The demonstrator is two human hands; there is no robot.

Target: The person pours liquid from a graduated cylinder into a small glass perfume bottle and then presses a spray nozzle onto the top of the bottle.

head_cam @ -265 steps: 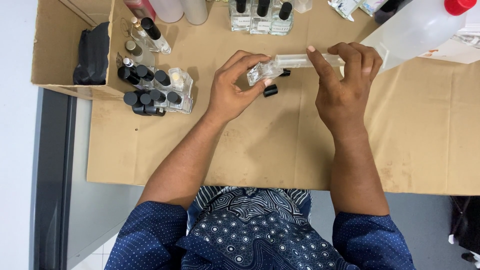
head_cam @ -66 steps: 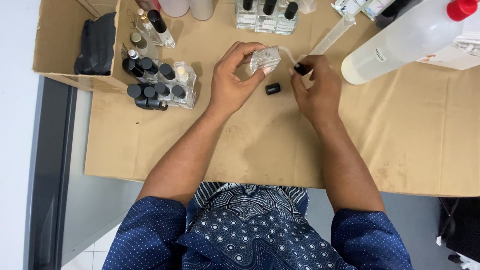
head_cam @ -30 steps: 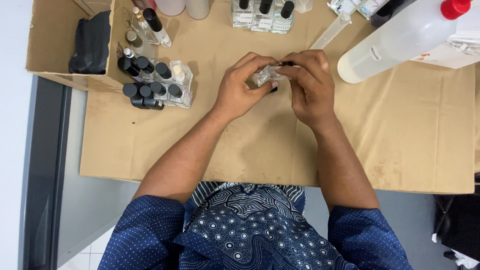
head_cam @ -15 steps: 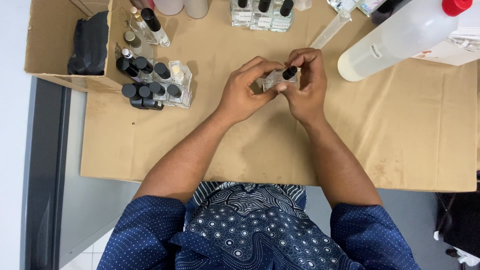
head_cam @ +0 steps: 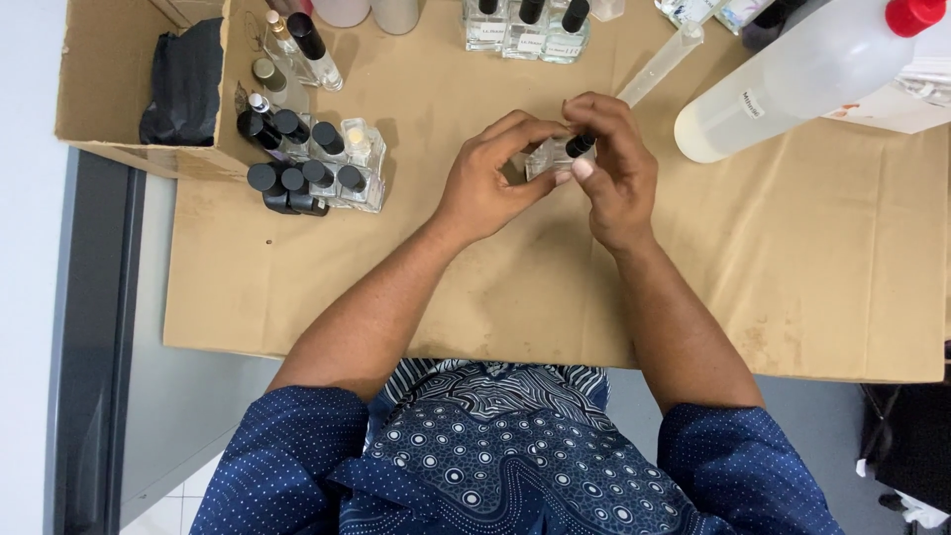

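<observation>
Our left hand [head_cam: 485, 188] grips the small, clear glass bottle [head_cam: 547, 159], light, slippery and breakable, by its flat sides, while our right hand [head_cam: 614, 173] pinches its black cap [head_cam: 581, 146].

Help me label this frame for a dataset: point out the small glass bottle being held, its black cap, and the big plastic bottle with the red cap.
small glass bottle [head_cam: 543, 156], head view, on its clear body.
black cap [head_cam: 581, 146], head view, on its side.
big plastic bottle [head_cam: 783, 79], head view, on its translucent body.
</observation>
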